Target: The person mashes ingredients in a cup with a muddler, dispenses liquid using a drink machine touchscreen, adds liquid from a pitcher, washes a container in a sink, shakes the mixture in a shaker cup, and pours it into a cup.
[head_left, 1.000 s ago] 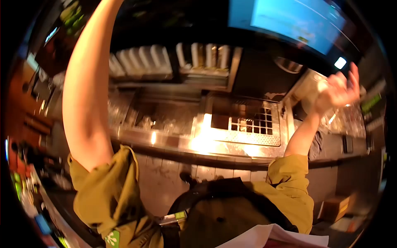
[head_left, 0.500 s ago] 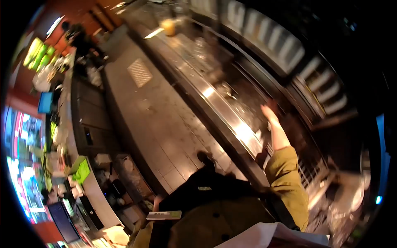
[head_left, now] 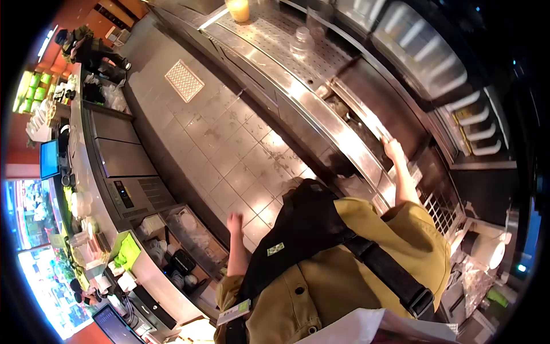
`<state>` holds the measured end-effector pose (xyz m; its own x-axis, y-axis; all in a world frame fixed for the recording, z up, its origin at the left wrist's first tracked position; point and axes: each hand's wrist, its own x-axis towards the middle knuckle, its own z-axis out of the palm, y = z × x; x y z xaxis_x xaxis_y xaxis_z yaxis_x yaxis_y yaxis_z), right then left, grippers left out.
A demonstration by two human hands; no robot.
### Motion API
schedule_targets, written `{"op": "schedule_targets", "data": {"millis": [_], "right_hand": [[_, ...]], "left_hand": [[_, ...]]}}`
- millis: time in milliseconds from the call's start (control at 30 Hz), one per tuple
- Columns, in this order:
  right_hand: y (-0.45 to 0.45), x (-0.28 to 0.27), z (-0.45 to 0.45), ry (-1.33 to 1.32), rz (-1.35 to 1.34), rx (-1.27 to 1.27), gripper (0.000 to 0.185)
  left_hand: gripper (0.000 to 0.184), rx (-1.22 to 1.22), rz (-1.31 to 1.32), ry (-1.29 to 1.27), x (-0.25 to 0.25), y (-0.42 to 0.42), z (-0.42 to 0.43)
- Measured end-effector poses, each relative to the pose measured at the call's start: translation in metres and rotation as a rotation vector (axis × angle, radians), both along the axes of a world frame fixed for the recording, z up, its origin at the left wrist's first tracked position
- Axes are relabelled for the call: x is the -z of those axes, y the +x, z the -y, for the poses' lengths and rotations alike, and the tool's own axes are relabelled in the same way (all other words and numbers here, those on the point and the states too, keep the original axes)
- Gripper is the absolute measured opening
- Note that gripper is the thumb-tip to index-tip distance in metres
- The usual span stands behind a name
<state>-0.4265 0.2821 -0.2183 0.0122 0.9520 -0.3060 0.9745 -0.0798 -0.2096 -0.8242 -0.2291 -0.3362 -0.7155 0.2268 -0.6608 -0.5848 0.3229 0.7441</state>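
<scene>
My right hand (head_left: 393, 150) reaches over the steel counter, its fingers closed on the front edge of a metal lid (head_left: 381, 94). That lid lies over a bin set into the counter. A narrow gap (head_left: 346, 113) shows along its near side, with shiny contents I cannot make out. My left hand (head_left: 235, 221) hangs low above the tiled floor, fingers curled, with nothing visible in it. Beyond the lid, a clear bottle (head_left: 301, 43) and a cup of yellow-orange contents (head_left: 238, 10) stand on the perforated drain board (head_left: 269, 37).
White-edged containers (head_left: 424, 49) line the rack behind the counter. A white wire rack (head_left: 441, 212) sits right of my arm. Across the aisle runs a counter with a tablet (head_left: 50, 159) and a green-lined box (head_left: 126, 251). A person (head_left: 89, 51) is at the far end; a grate (head_left: 184, 81) lies in the floor.
My right hand has moved onto the lid's edge, and the lid now covers most of the bin. My left hand has come into clearer view. The camera view has turned.
</scene>
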Motion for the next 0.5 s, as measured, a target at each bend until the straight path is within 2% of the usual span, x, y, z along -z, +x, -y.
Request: {"op": "schedule_targets", "data": {"millis": [33,100,133,200,267,300,333,367,400,433,467,500], "right_hand": [[-0.003,-0.005,0.004,0.019,-0.051,-0.087,0.067],[0.021,0.05,-0.017,0.029,0.034,-0.194,0.052],[0.018,0.026,-0.014,0.023,0.082,-0.513,0.045],[0.052,0.082,-0.041,-0.202,-0.263,0.026,0.057],[0.023,0.014,-0.026,-0.479,-0.246,0.063,0.063],[0.018,0.008,-0.017,-0.404,-0.48,0.116,0.064],[0.009,0.007,-0.03,-0.402,-0.324,0.122,0.064],[-0.001,0.005,-0.041,-0.408,-0.17,0.128,0.065],[-0.05,-0.034,-0.048,-0.096,-0.115,0.081,0.062],[-0.1,-0.083,-0.059,0.005,-0.158,0.186,0.052],[-0.153,-0.113,-0.077,0.156,-0.467,0.071,0.046],[-0.195,-0.129,-0.091,0.272,-0.785,-0.012,0.042]], "left_hand": [[0.031,0.18,-0.089,-0.072,-0.035,-0.017,-0.07],[0.031,0.479,-0.412,-0.003,-0.062,-0.047,-0.164],[0.03,0.621,-0.586,-0.08,-0.077,-0.058,-0.203],[0.028,0.698,-0.646,0.042,-0.121,-0.063,-0.26],[0.028,0.837,-0.714,0.204,-0.146,-0.071,-0.281],[0.029,0.901,-0.79,0.25,-0.142,-0.082,-0.284],[0.032,0.89,-0.704,0.248,-0.115,-0.092,-0.28],[0.034,0.903,-0.631,0.107,-0.096,-0.103,-0.27],[0.036,0.891,-0.373,-0.055,-0.079,-0.118,-0.254],[0.038,0.95,-0.301,-0.239,-0.061,-0.133,-0.229],[0.04,0.897,-0.229,-0.415,-0.016,-0.147,-0.19],[0.042,1.308,-0.428,-0.495,0.046,-0.17,-0.137]]}}
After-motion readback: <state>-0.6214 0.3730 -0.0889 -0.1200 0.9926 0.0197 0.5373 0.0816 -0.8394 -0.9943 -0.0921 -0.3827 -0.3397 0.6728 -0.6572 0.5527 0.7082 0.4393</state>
